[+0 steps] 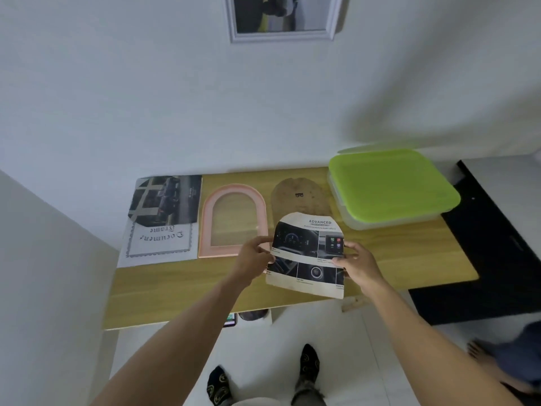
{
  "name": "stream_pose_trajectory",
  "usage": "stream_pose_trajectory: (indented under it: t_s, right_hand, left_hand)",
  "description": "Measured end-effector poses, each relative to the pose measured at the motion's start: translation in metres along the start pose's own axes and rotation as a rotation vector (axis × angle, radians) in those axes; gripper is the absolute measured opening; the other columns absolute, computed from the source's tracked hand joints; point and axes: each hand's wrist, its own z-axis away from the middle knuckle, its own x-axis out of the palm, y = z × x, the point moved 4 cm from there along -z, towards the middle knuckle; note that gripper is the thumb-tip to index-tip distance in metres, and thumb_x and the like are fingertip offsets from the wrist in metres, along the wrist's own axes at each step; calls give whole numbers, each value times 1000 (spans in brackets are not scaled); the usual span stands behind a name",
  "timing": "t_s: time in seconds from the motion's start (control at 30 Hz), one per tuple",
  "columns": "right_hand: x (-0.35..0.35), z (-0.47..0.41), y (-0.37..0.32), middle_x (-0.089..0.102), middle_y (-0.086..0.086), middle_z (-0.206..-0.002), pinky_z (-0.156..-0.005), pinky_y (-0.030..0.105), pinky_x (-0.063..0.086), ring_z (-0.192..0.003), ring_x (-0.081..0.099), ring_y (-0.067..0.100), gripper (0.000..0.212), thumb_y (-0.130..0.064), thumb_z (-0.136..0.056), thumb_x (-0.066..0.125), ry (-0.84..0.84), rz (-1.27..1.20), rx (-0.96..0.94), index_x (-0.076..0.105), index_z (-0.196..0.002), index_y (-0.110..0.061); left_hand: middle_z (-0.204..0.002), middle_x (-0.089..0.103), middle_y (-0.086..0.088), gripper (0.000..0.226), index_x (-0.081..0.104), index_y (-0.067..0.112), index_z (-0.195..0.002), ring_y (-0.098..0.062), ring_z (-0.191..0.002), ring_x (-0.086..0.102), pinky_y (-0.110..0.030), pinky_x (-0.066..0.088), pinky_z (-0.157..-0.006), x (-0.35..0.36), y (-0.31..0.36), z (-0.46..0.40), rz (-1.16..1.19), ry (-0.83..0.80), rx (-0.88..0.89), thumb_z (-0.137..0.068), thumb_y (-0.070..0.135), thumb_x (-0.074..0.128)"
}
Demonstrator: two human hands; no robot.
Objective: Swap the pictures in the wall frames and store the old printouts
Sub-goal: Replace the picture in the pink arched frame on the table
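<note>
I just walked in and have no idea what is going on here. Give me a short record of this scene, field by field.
held item: arched printout, pinched at its sides by left hand and right hand
pink arched frame: flat on the wooden table, empty
brown backing board: flat, beyond the printout
papers: left of the frame
green-lidded box: right end, lid on
wall frame: hanging above, picture inside

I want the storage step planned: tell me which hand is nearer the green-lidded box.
Right. The right hand holds the arched printout by its right edge, just below-left of the green-lidded box; the left hand holds the printout's far edge, over the pink frame.
</note>
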Motion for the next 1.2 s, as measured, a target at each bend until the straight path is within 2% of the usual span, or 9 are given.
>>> stream_pose_trajectory:
  t_s: [0.13, 0.27, 0.5, 0.63, 0.73, 0.83, 0.97, 1.07, 1.2]
  right_hand:
    - [-58, -21, 33, 69, 4, -104, -82, 36, 53, -91, 68, 19, 61, -2, -78, 77, -7, 133, 25, 53, -133, -15]
    - [-113, -44, 59, 70, 6, -108, -84, 36, 52, -96, 67, 22, 64, -5, -77, 79, 2, 215, 43, 53, -134, -15]
    - [-162, -73, 78, 65, 2, -101, -60, 26, 45, -79, 62, 16, 57, -8, -84, 71, 6, 462, 2, 48, -136, -14]
    - [-171, -92, 78, 65, 3, -104, -57, 26, 48, -75, 62, 15, 57, -10, -87, 67, 34, 554, -42, 45, -139, -15]
    - [-173, -98, 72, 55, 11, -123, -77, 39, 55, -99, 61, 26, 65, -17, -87, 69, 74, 673, -59, 40, -145, -21]
    - [-166, -97, 67, 42, 10, -133, -79, 39, 54, -118, 51, 27, 64, -32, -91, 67, 79, 823, -162, 38, -147, -26]
    - [-153, -98, 68, 38, 10, -143, -87, 44, 53, -124, 45, 31, 58, -49, -91, 62, 33, 1022, -316, 47, -143, -30]
    - [-150, -99, 73, 40, 7, -144, -92, 43, 49, -126, 44, 30, 56, -52, -91, 60, 6, 1085, -328, 48, -143, -34]
    - [-150, -99, 74, 41, 9, -143, -92, 44, 48, -125, 44, 31, 55, -50, -91, 60, 13, 1080, -354, 49, -142, -33]
  left_hand:
    - [-78, 67, -4, 49, 61, 18, -123, -11, -66, 64, -21, 48, -52, 73, 4, -2, -20, -17, -41, -83, -11, 58]
    - [-77, 68, -6, 48, 58, 14, -123, -11, -61, 66, -22, 49, -48, 137, 3, -11, -67, -34, -75, -82, -11, 59]
    - [-76, 62, -4, 46, 54, 11, -121, -19, -68, 65, -45, 60, -70, 207, 5, -32, -197, -18, -108, -80, -9, 62]
    - [-92, 67, -13, 47, 52, 9, -124, -25, -81, 68, -43, 60, -69, 227, 7, -45, -273, 24, -87, -81, -4, 65]
    - [-110, 63, -13, 51, 49, 8, -127, -29, -98, 64, -43, 57, -79, 234, 8, -49, -473, 71, -47, -81, 9, 70]
    - [-126, 47, -8, 61, 43, 13, -134, -28, -114, 51, -40, 50, -88, 237, 10, -48, -855, 113, 114, -82, 28, 71]
    - [-154, 25, -11, 77, 28, 10, -149, -29, -138, 28, -42, 30, -114, 245, 8, -55, -1146, -37, 420, -88, 42, 63]
    - [-163, 8, -9, 79, 20, 10, -154, -28, -148, 11, -39, 14, -121, 247, -4, -61, -1257, -167, 416, -94, 47, 54]
    - [-164, 6, -7, 78, 19, 11, -154, -27, -149, 9, -40, 14, -121, 247, -11, -62, -1240, -162, 422, -95, 48, 52]
